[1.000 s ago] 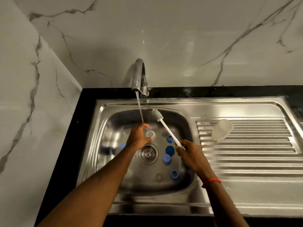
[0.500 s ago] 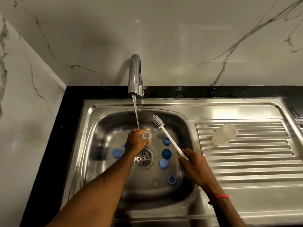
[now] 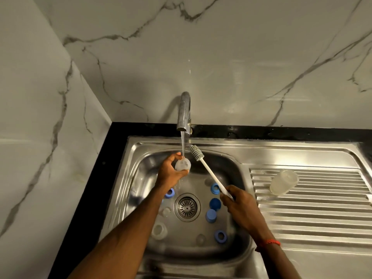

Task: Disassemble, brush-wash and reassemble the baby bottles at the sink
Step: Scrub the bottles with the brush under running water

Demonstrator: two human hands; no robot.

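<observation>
- Pinched clear bottle piece [image 3: 182,165] in curled left hand [image 3: 171,175], directly under tap [image 3: 184,111].
- Gripped brush [image 3: 212,174] by handle in right hand [image 3: 239,204], right of tap.
- Could have slipped free: wet, stream-struck.

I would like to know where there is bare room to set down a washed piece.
Bare: the drainboard, nearer you than the clear bottle on it. Crowded: the basin floor around the drain, with blue rings, caps and clear pieces.
</observation>
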